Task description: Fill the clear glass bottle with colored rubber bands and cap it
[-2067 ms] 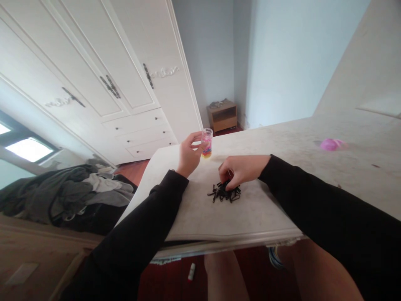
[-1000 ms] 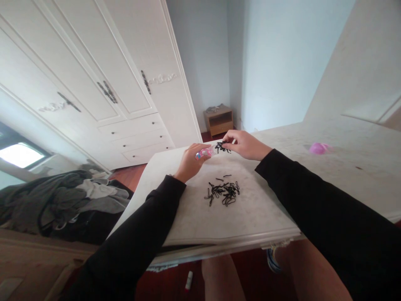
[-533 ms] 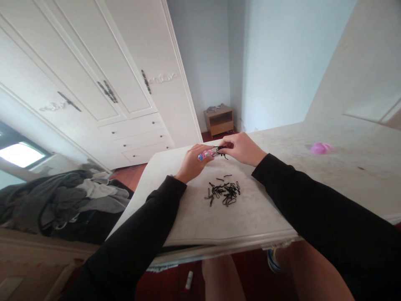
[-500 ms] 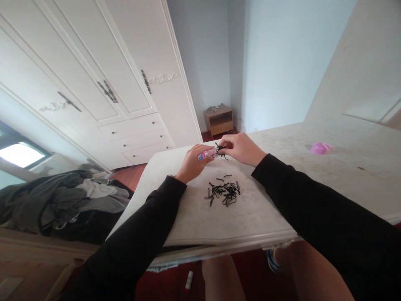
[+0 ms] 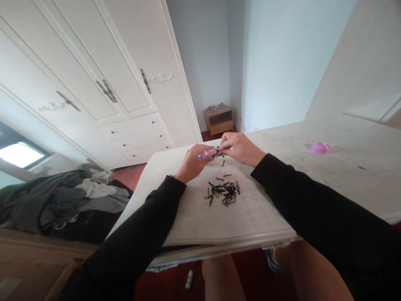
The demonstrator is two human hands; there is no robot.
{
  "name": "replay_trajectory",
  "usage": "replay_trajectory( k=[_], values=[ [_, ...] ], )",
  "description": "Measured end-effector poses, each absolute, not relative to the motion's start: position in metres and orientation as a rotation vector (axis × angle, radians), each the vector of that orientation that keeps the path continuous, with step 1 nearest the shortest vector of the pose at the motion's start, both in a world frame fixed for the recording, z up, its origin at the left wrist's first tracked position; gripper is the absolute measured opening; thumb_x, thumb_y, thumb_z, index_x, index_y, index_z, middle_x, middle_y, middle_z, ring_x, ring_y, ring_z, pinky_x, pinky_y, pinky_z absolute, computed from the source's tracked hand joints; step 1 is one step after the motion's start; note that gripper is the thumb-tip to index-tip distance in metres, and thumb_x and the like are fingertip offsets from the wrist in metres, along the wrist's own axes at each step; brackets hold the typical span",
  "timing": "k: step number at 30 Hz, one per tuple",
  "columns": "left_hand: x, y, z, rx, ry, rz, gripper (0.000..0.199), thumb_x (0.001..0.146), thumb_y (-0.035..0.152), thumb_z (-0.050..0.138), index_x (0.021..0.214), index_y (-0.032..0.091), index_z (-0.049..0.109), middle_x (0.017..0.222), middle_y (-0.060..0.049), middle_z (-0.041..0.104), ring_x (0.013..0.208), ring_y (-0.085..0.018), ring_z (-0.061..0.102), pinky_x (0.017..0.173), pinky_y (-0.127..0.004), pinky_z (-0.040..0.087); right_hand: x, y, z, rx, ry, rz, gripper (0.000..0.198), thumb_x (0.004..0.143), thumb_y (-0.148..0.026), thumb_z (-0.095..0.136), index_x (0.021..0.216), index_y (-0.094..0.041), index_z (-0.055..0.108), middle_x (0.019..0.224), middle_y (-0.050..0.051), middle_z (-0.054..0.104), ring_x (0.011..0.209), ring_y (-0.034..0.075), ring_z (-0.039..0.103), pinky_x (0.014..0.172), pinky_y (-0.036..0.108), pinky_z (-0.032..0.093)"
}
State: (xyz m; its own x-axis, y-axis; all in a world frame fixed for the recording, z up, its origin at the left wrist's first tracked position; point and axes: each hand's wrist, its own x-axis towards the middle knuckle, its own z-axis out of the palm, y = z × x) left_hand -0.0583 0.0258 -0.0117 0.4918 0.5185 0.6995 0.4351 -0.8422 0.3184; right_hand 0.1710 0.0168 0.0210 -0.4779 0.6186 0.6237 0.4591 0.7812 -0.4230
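My left hand is closed around a small clear plastic bag with pink and blue print. The bag's mouth points right, toward my right hand, whose fingers are pinched together there. Small dark bits show at the bag's mouth by those fingertips; most of what they grip is hidden. Below my hands, a loose pile of small black looped bands, resembling hair ties, lies on the white tabletop. A few stray ones lie between the pile and my right hand, including a short black band just under its fingers.
A pink rounded object sits on the tabletop to the right. Dark and grey clothes are heaped at the left. Beyond the table stand a white wardrobe and a small wooden nightstand. A white tube lies on the red floor.
The black bands that stuck out between the bag's mouth and my right fingers are mostly out of sight now. One black band now shows on the table below my right hand.
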Motion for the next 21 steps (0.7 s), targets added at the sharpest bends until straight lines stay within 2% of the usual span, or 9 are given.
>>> replay_trajectory(
  k=[4, 8, 13, 18, 21],
  values=[
    [-0.06, 0.027, -0.011, 2.628, 0.868, 1.279, 0.025, 0.09, 0.024, 0.077, 0.114, 0.02, 0.073, 0.108, -0.007, 0.078, 0.098, -0.022, 0.069, 0.091, -0.04, 0.055, 0.171, 0.017, 0.02, -0.767, -2.198, 0.186, 0.018, 0.087, -0.011, 0.066, 0.079, -0.016, 0.082, 0.087, 0.007, 0.065, 0.079, 0.017, 0.059, 0.075, 0.033, 0.046],
    [-0.06, 0.028, -0.012, 2.625, 0.876, 1.285, 0.023, 0.09, 0.024, 0.077, 0.113, 0.02, 0.074, 0.107, -0.007, 0.078, 0.097, -0.022, 0.069, 0.09, -0.04, 0.055, 0.168, 0.01, 0.024, -0.844, -2.156, 0.234, 0.017, 0.083, -0.005, 0.065, 0.083, -0.014, 0.079, 0.08, 0.006, 0.069, 0.075, 0.016, 0.061, 0.074, 0.032, 0.045],
    [-0.058, 0.026, -0.011, 2.601, 0.833, 1.309, 0.025, 0.091, 0.027, 0.077, 0.115, 0.021, 0.073, 0.108, -0.007, 0.078, 0.098, -0.022, 0.069, 0.091, -0.04, 0.055, 0.163, 0.004, 0.026, -0.95, -2.018, 0.322, 0.008, 0.081, -0.01, 0.072, 0.076, -0.016, 0.071, 0.074, 0.003, 0.072, 0.074, 0.016, 0.064, 0.073, 0.03, 0.045],
    [-0.059, 0.026, -0.012, 2.6, 0.831, 1.312, 0.023, 0.091, 0.025, 0.077, 0.113, 0.021, 0.074, 0.106, -0.007, 0.078, 0.097, -0.021, 0.069, 0.09, -0.039, 0.055, 0.164, 0.007, 0.025, -0.953, -2.096, 0.269, 0.01, 0.083, -0.012, 0.07, 0.075, -0.017, 0.073, 0.075, 0.004, 0.073, 0.072, 0.016, 0.063, 0.073, 0.031, 0.045],
    [-0.06, 0.028, -0.013, 2.592, 0.836, 1.327, 0.025, 0.09, 0.023, 0.077, 0.114, 0.02, 0.073, 0.106, -0.007, 0.078, 0.098, -0.021, 0.069, 0.091, -0.039, 0.055, 0.168, 0.008, 0.026, -0.911, -2.194, 0.204, 0.014, 0.082, -0.008, 0.064, 0.081, -0.016, 0.075, 0.08, 0.006, 0.075, 0.074, 0.018, 0.064, 0.076, 0.032, 0.046]
  ],
)
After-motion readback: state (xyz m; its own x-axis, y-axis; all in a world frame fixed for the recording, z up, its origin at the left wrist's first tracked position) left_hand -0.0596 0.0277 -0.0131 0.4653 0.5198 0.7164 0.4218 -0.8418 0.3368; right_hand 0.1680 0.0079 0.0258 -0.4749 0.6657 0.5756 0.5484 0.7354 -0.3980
